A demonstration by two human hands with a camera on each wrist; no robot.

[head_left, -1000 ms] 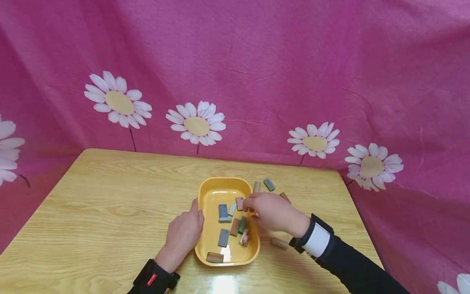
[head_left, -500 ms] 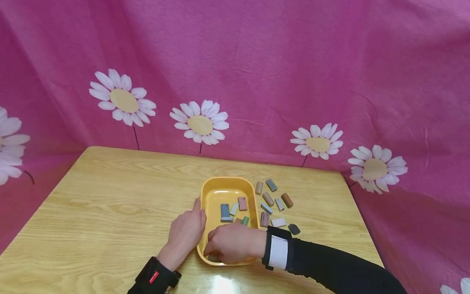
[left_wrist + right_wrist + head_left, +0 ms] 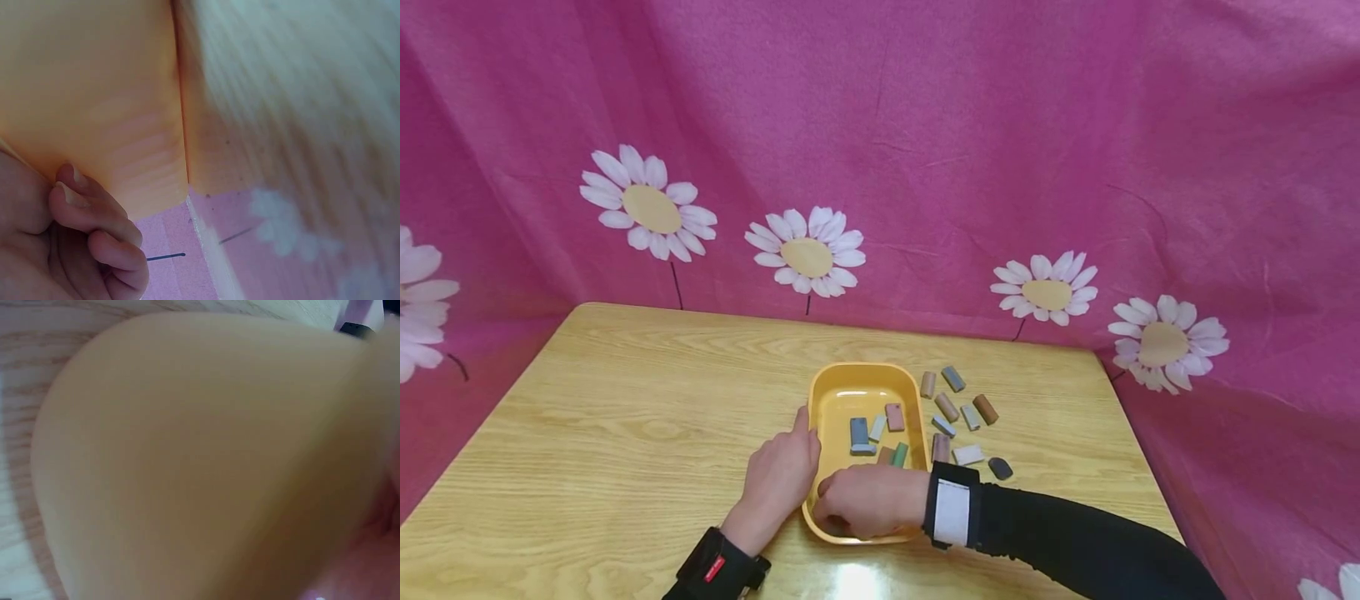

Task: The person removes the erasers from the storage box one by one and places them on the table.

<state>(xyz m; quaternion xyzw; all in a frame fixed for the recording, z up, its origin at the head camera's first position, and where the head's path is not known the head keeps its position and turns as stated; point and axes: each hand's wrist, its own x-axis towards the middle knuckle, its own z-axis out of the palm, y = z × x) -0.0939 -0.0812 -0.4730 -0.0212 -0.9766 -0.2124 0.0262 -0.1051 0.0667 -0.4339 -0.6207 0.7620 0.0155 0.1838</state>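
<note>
A yellow plastic tray (image 3: 859, 377) stands on the wooden table with several small coloured blocks in it. My left hand (image 3: 781, 475) grips its left rim; in the left wrist view, curled fingers (image 3: 94, 219) lie against the tray's outer wall. Inside the near end of the tray, my right hand (image 3: 872, 498) reaches down with curled fingers around a brown block (image 3: 835, 525), mostly hidden beneath them. Beyond that hand lie a green block (image 3: 900, 454), a grey-blue block (image 3: 858, 432), a pale block (image 3: 877, 427) and a pink block (image 3: 894, 417). The right wrist view is filled mostly by blurred yellow tray wall (image 3: 156, 456).
To the tray's right, several loose blocks lie on the table (image 3: 662, 433), among them a brown cylinder (image 3: 986, 409), a white block (image 3: 968, 454) and a dark rounded piece (image 3: 1000, 468). A pink flowered cloth (image 3: 925, 167) hangs behind the table.
My right hand has moved from the tray's right rim to its near end, uncovering loose blocks on the table. Over the last half second it has barely shifted. The left hand keeps its hold.
</note>
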